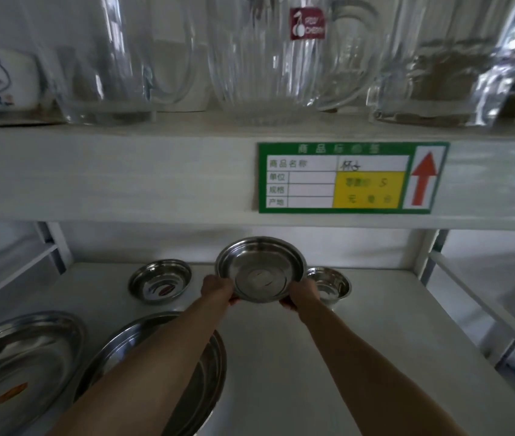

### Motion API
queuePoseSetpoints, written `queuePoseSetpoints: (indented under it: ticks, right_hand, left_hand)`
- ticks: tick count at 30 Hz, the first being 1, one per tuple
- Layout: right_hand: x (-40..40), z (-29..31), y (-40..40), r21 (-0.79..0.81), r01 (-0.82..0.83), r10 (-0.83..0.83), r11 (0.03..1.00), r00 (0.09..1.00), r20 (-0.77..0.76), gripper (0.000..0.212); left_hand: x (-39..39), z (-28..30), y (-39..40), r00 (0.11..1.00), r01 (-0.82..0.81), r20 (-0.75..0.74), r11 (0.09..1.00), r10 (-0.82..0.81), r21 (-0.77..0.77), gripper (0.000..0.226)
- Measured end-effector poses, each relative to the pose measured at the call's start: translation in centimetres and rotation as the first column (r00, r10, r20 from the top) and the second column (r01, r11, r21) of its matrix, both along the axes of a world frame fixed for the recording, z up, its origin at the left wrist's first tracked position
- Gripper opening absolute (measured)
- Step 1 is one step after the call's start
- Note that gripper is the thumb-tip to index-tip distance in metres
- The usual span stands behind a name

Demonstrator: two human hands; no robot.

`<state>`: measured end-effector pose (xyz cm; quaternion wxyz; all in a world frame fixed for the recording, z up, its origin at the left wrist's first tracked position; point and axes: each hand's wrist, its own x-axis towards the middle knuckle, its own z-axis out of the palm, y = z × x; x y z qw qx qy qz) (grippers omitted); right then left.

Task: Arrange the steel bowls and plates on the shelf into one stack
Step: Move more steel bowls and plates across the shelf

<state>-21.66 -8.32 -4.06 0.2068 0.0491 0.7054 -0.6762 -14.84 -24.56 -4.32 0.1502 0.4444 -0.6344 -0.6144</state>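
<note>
1. My left hand (217, 290) and right hand (300, 295) pinch the near rim of a plate (260, 267), tilted above the shelf (281, 357).
2. Bowls (160, 280) flank it; larger plates (20, 366) lie near-left.

The light is dim and flat, a grey-green cast over the white shelf (281, 341). Brighter daylight seems to come from the sides, where the far left and right edges wash out pale. The glass jugs (249, 64) on the upper level are soft and smeared, close to the lens and out of focus. Wide-angle bending curves the shelf rails (most plainly at the right edge). The steel bowl (260, 269) carries dull reflections, no hard glare, and the price label (350, 177) reads slightly blurred. Shadows under the forearms are faint.
</note>
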Motion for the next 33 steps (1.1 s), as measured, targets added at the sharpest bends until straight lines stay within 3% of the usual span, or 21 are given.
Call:
queuePoseSetpoints:
  ticks: [5, 11, 14, 20, 33]
  right_hand:
    - [1.1, 1.8, 3.1, 0.038, 0.003, -0.003, 0.999, 1.0, -0.005, 0.019]
    - [3.1, 2.4, 6.7, 0.06, 0.022, -0.021, 0.998, 1.0, -0.007, 0.01]
    - [4.1, 2.1, 8.6, 0.078, 0.033, -0.033, 0.996, 0.999, -0.003, 0.018]
    - [6.2, 0.4, 12.1, 0.173, 0.035, -0.038, 0.984, 0.999, 0.015, 0.022]
    - [11.5, -4.4, 16.5, 0.233, -0.01, -0.008, 0.972, 0.997, 0.077, 0.017]
  left_hand:
    - [2.0, 1.3, 2.8, 0.999, 0.029, -0.016, 1.0, -0.028, 0.013, 0.044]
    - [4.6, 1.9, 6.9, 0.996, 0.026, -0.085, 0.998, -0.021, 0.062, 0.036]
    - [5.9, 1.3, 9.0, 0.995, 0.019, -0.096, 0.996, -0.011, 0.088, 0.039]
    - [9.1, 0.2, 13.4, 0.985, -0.016, -0.163, 0.972, 0.056, 0.236, 0.036]
    - [15.5, -3.3, 18.3, 0.991, -0.018, -0.115, 0.914, 0.07, 0.406, 0.015]
